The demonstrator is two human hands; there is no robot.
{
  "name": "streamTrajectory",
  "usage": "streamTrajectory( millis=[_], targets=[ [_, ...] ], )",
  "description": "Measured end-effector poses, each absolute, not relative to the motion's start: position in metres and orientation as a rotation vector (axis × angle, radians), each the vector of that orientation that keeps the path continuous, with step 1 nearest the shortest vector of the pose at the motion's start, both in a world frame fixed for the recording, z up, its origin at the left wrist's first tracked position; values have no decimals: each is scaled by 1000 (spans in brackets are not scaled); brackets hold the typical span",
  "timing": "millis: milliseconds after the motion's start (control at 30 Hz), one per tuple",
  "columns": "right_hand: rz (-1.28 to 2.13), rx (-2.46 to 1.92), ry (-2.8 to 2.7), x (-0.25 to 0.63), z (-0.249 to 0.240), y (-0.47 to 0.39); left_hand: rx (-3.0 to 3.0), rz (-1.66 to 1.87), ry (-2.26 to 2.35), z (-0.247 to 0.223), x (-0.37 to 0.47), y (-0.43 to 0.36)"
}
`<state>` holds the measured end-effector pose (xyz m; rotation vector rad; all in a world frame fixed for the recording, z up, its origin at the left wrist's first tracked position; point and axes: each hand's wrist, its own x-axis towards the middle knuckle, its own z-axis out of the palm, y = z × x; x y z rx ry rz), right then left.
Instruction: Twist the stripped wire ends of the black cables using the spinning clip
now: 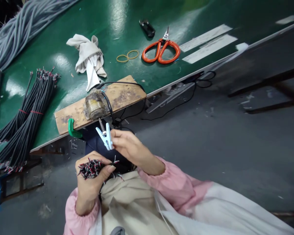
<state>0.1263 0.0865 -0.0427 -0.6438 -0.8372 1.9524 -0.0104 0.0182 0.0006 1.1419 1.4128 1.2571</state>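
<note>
My left hand (91, 178) is closed around a bundle of thin dark cables (90, 169), whose stripped ends show red, white and black wires. One cable (114, 162) sticks out by its thumb. Just above, my right hand (129, 147) has its fingers curled against a light-blue clothespin (108, 140); the fingertips are partly hidden behind it. Between the clothespin's spread legs lies a thin metal tip (101, 124). That tip points out from a stained, tape-wrapped lump (95, 104) on a wooden board (123, 94).
A green clamp (73, 128) grips the board at the table's edge. On the green table (127, 26) lie tied cable bundles (36, 107), grey cables (22, 32), a white cloth (89, 55), rubber bands (127, 56), orange-handled scissors (170, 52) and a small black tool (147, 28). A black cord (137, 84) loops over the board.
</note>
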Motion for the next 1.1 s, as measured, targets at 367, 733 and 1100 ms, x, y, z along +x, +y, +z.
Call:
streamTrajectory(
  millis=[367, 733, 1100],
  targets=[
    [2142, -498, -491, 104, -28, 108, 1069, 1352, 1458, -4, -8, 24],
    [2243, -510, -365, 104, -49, 100, 1069, 1337, 1495, -2, -2, 26],
    [1765, -644, -1046, 145, -39, 67, 1161, 1267, 1491, 0, -5, 19]
  ],
)
